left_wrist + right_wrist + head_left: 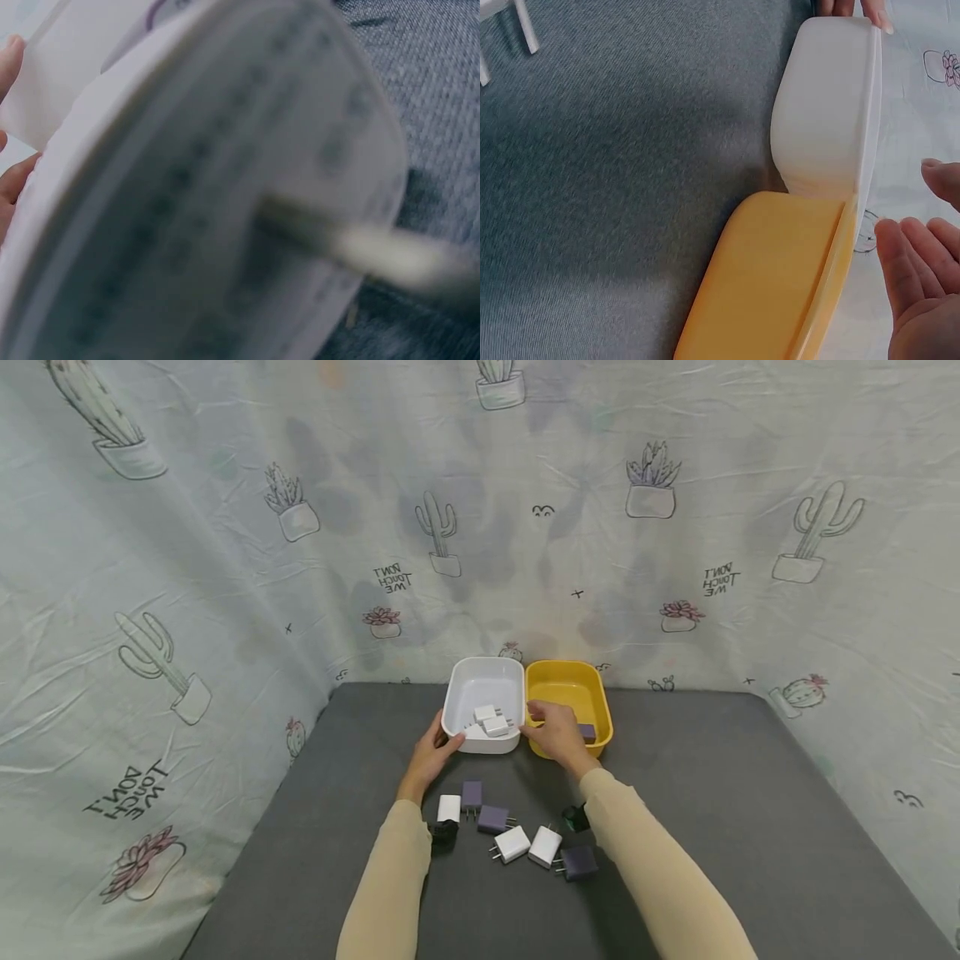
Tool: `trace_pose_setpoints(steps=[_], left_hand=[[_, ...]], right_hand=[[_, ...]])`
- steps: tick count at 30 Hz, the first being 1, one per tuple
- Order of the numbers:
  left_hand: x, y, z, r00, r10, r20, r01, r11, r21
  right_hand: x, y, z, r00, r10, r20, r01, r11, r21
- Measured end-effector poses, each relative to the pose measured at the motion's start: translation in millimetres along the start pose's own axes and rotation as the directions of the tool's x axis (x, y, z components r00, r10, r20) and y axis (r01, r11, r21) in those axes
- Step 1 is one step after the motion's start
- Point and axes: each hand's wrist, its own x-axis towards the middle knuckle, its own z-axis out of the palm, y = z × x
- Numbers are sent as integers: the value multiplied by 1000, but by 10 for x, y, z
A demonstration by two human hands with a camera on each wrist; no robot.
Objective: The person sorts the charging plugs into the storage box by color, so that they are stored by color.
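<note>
In the head view, my left hand [429, 758] grips the near left corner of a white plastic bin [486, 672], thumb on its rim. Several white charger plugs [495, 725] lie inside this bin. My right hand [557, 731] hovers above the adjoining rims of the white bin and a yellow bin [568, 673]. Its fingers look extended in the right wrist view, with nothing between thumb and fingers. One dark purple charger plug [587, 732] sits in the yellow bin. Very close to the left wrist camera is a blurred white charger plug [300, 135] with a metal prong.
On the grey table [690, 793], nearer the body, lie white charger plugs [512, 843] and dark purple charger plugs [579, 862], several in all. Dark wrist devices [576, 817] show beside the sleeves. A cactus-print cloth [555, 468] hangs behind the bins and along the sides.
</note>
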Motion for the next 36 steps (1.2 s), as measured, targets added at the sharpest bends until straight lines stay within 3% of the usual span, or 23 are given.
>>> trace_pose_setpoints(steps=[3, 7, 10, 17, 25, 31, 36], left_hand=[[54, -140, 9, 999, -3, -42, 4, 1000, 17], [102, -262, 29, 998, -2, -61, 5, 998, 61], [117, -284, 35, 998, 5, -59, -2, 999, 51], [131, -312, 20, 998, 9, -57, -7, 999, 43], [110, -269, 2, 999, 13, -39, -12, 999, 44], [28, -46, -25, 1000, 1, 7, -1, 1000, 11], [-15, 61, -16, 1000, -15, 9, 14, 999, 48]], right_hand=[[-33, 10, -6, 999, -34, -6, 34, 999, 7], [-106, 39, -5, 998, -64, 1, 63, 992, 112], [-167, 67, 10, 997, -81, 14, 77, 980, 181], [-279, 95, 68, 990, -128, 63, 112, 970, 217], [-447, 95, 154, 984, -130, 125, 106, 977, 185], [-577, 25, 221, 971, -181, 156, 153, 973, 176], [-655, -23, 306, 952, -205, 229, 161, 967, 195]])
